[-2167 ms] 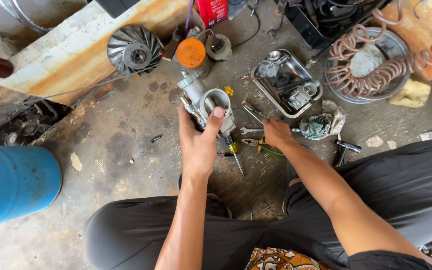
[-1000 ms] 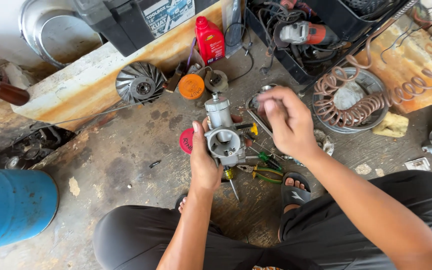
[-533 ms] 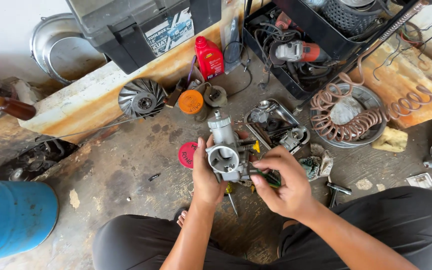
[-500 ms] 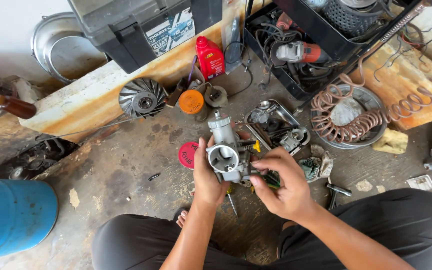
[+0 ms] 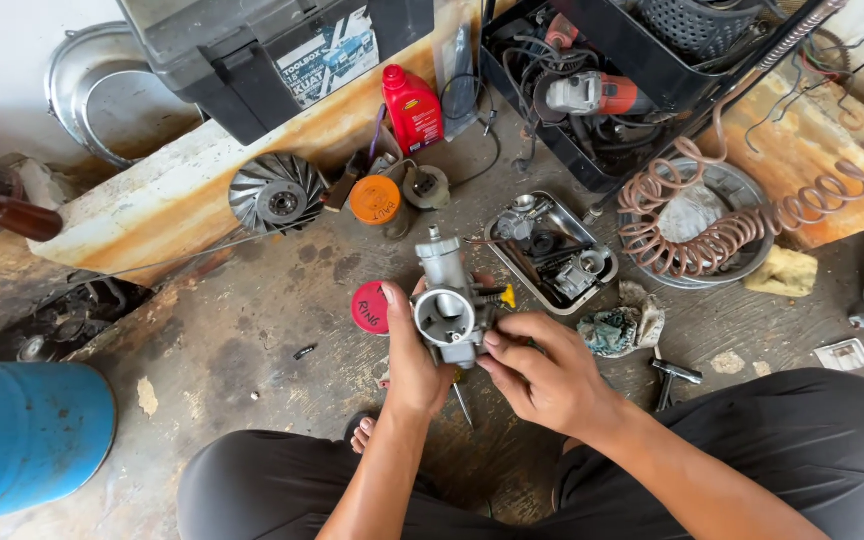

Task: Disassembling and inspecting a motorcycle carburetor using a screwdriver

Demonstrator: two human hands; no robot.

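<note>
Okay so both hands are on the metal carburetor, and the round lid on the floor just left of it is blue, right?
Not quite. The head view shows the round lid is red, not blue. The left hand and right hand both hold the metal carburetor.

Your left hand (image 5: 414,360) and right hand (image 5: 550,375) hold a carburetor (image 5: 449,305) of dull grey cast metal, matt and slightly rough, with a smoother machined bore. Beneath it the concrete floor (image 5: 242,340) looks coarse, stained and oily. The metal tray (image 5: 592,235) has a worn, faintly shiny finish. The red oil bottle (image 5: 412,108) is glossy plastic, as is the orange lid (image 5: 375,199). The rag (image 5: 620,328) is crumpled, grimy cloth. The blue drum (image 5: 22,440) looks smooth and painted.
</note>
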